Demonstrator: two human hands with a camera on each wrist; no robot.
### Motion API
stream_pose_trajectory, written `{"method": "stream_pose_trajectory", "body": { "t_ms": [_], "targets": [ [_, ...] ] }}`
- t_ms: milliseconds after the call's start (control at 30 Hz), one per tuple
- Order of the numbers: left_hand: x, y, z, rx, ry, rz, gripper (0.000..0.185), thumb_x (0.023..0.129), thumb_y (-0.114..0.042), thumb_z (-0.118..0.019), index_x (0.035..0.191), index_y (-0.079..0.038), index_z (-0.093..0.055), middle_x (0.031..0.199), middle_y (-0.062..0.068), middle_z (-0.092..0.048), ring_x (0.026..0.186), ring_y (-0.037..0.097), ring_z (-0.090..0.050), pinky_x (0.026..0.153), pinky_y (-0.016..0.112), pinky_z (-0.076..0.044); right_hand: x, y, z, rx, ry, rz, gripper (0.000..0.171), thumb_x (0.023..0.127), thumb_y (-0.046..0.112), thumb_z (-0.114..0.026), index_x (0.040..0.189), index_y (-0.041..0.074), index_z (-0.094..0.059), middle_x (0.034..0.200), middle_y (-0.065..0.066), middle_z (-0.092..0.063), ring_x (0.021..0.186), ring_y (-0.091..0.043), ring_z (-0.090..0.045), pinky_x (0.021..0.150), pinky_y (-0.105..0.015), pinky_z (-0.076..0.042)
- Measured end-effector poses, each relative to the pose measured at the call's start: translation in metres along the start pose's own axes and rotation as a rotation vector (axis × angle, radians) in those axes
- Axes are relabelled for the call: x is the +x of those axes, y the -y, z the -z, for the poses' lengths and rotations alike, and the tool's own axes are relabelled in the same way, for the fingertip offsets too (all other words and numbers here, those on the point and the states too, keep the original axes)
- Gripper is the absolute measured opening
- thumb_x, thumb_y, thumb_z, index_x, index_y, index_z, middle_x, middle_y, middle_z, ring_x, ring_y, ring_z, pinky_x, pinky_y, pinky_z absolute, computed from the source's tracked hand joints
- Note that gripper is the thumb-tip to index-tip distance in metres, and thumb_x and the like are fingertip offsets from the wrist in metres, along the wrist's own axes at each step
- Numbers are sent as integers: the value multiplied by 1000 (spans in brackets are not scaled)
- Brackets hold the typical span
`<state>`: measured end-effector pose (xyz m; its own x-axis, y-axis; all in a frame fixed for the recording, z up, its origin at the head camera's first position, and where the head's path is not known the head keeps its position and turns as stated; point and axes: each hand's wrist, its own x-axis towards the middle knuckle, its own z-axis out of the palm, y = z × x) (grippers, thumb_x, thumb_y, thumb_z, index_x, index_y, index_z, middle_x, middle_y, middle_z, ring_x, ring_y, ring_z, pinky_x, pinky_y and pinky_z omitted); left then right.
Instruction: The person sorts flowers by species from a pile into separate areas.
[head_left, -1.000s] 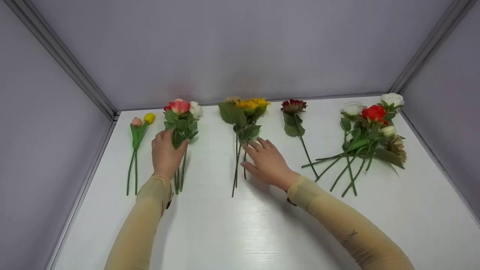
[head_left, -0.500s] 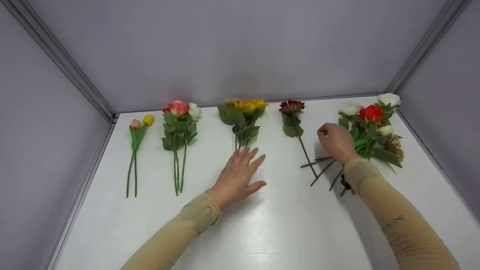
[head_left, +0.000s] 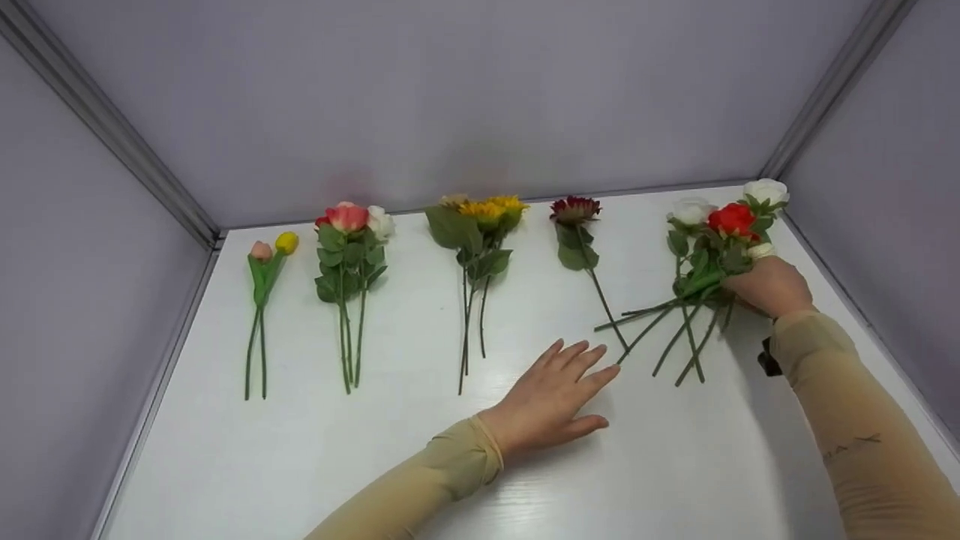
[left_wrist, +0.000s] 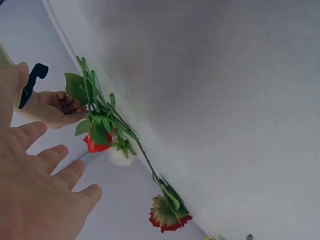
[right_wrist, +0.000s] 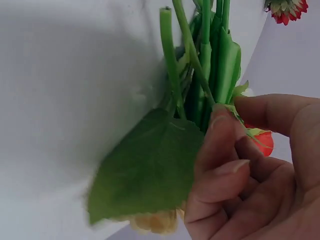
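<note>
Holding the mixed bunch [head_left: 712, 255] at the table's [head_left: 375, 465] far right, our right hand [head_left: 772, 286] has its fingers curled round several stems and a leaf at once. Our left hand [head_left: 551, 401] lies flat and spread on the table, holding nothing. We judge the risk is tangling: pulling one stem could drag the others, or sweep them into the dark red flower [head_left: 574, 210] whose stem [head_left: 611, 315] they cross. Only the right wrist view shows the fingers [right_wrist: 220, 145] pinching stems against the big leaf [right_wrist: 150, 170]. Only the head view shows the sorted rows: tulips [head_left: 266, 247], roses [head_left: 349, 221], sunflowers [head_left: 484, 214].
</note>
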<state>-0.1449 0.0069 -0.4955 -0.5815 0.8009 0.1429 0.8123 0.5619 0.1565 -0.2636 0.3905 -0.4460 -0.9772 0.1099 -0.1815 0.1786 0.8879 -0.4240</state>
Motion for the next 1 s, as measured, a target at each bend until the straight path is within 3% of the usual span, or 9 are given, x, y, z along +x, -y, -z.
{"method": "stream_pose_trajectory", "body": {
  "t_ms": [300,467,567,667,767,867,1000],
  "targets": [
    [11,-8,-10,-54,29,5,69,103,-57,-52,160,-23,-36,166,5,-29,153,25,-24,125,46,-17,-1,-3,-10,117,73,-62,32,88,29,-75,78,0,-65,65,-5,-63,65,-21,-56,61,-33,-46],
    [10,-7,-9,-80,20,10,67,104,-55,-52,160,-22,-37,166,5,-30,152,24,-25,124,46,-19,-2,-4,-9,367,117,-129,32,90,23,-75,101,-6,-66,72,-2,-70,68,-16,-68,65,-30,-56],
    [9,-6,-8,-100,17,16,66,104,-54,-52,159,-22,-38,165,5,-30,152,24,-25,124,45,-19,-3,-3,-7,487,130,-179,28,93,18,-71,104,-7,-68,72,-1,-72,68,-14,-71,67,-31,-59],
    [9,-4,-7,-109,6,33,64,104,-54,-51,158,-22,-39,165,4,-32,152,24,-27,124,44,-19,-4,-2,-3,526,117,-186,23,95,17,-68,99,-5,-72,71,-1,-73,69,-13,-72,71,-32,-60],
    [8,-1,-5,-143,-18,77,61,105,-51,-52,157,-20,-43,162,3,-37,150,23,-31,124,41,-21,-6,3,0,527,91,-151,28,97,20,-67,104,-7,-72,73,-1,-74,70,-13,-72,74,-34,-61],
    [8,3,-2,-243,-66,143,55,105,-45,-55,153,-17,-49,157,4,-45,146,22,-39,121,36,-28,-9,15,1,528,71,-98,40,98,24,-69,115,-12,-66,78,-2,-74,72,-12,-72,75,-35,-62],
    [6,9,3,-504,-129,290,45,106,-36,-58,146,-15,-58,148,1,-54,138,17,-49,113,31,-39,-17,43,-10,542,63,2,48,98,33,-72,117,-10,-68,88,-6,-74,78,-14,-71,76,-35,-62]
  ]
}}
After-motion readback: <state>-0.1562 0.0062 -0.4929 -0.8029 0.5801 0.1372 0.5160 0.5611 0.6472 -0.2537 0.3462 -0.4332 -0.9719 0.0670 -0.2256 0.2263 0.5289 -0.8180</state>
